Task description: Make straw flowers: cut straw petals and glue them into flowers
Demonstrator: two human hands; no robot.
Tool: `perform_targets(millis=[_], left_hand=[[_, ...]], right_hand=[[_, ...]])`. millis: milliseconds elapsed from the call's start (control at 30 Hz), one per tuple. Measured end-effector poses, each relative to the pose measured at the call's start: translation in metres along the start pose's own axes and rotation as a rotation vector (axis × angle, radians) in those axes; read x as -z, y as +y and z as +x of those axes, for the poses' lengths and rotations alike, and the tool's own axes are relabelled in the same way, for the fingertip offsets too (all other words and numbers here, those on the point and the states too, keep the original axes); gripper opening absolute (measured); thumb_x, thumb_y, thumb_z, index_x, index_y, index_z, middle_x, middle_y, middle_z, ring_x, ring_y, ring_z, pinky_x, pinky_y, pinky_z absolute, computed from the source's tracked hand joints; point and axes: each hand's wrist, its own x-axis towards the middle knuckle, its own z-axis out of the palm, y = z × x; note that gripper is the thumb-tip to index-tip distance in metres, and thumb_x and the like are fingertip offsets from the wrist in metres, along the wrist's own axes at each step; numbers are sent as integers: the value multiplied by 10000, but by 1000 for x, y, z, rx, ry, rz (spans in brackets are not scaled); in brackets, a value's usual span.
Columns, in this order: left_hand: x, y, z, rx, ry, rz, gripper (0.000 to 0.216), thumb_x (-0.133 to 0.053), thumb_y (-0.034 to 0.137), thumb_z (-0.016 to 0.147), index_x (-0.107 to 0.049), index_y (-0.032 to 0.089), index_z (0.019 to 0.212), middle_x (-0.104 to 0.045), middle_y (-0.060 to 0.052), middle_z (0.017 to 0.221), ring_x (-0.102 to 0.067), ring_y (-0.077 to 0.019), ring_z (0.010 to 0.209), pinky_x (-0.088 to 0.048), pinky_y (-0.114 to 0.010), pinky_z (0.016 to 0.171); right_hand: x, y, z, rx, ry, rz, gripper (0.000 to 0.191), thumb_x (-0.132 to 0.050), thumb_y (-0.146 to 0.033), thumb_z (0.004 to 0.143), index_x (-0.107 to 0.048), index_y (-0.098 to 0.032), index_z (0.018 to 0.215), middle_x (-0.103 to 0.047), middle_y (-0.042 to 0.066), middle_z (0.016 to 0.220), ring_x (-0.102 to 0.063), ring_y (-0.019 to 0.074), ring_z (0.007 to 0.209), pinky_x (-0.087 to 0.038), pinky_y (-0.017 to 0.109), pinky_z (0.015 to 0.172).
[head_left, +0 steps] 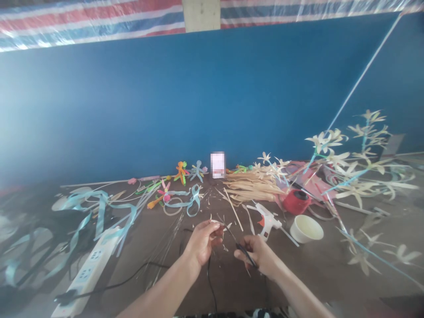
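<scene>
My left hand point(202, 240) is closed in a pinch over the brown table point(159, 238), holding a small pale strip piece point(217, 222) at its fingertips. My right hand point(258, 255) is closed round a thin dark tool point(243, 251), whose slim tip points up and left toward the strip. The two hands are close together near the table's front edge. A white glue gun point(266, 218) lies just beyond my right hand.
A white bowl point(306, 229) and a red round holder point(296, 202) sit right of the glue gun. Pale straw strips point(251, 187) and straw flowers on blue stems point(351, 168) spread to the right. Blue ribbons point(99, 212) and a white power strip point(91, 267) lie at left.
</scene>
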Motion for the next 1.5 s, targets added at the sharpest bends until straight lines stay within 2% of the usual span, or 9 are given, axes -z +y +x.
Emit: perform_targets(millis=[333,633,967,1233,1500], left_hand=[[3,3,0,-61,-30,160,150,-623,258,633,-601,128,704,-621,-58,729,-556,-120,635,-436,-189,464],[3,5,0,-139,-34,293,180,-607,293,641,-606,123,702,-609,-58,731,-518,-101,602,-424,-178,454],[-3,8,-3,-97,-47,293,103,-597,231,631,-582,134,661,-610,-37,687,-518,-101,593,-421,-184,460],[-5,7,-5,-38,-34,226,119,-598,239,628,-590,130,676,-605,-38,683,-519,-98,587,-408,-188,470],[-4,5,-4,-58,-41,210,124,-602,240,628,-586,128,680,-600,-37,687,-521,-96,593,-402,-183,473]], right_hand=[[6,-4,-1,-27,-5,-86,327,-622,-425,612,-437,-162,556,-425,-72,357,-386,56,321,-242,147,316],[8,-3,-1,-11,-19,-83,316,-623,-406,622,-434,-160,563,-427,-67,378,-400,59,343,-256,145,325],[8,3,-1,10,-61,-9,295,-641,-386,615,-463,-151,605,-441,-66,407,-403,58,357,-272,149,335],[1,-3,-4,23,-107,123,330,-599,-443,648,-465,-141,642,-471,-48,434,-415,60,378,-277,156,358],[2,0,-3,19,-102,143,342,-601,-455,639,-465,-142,642,-461,-52,426,-399,55,372,-261,153,352]])
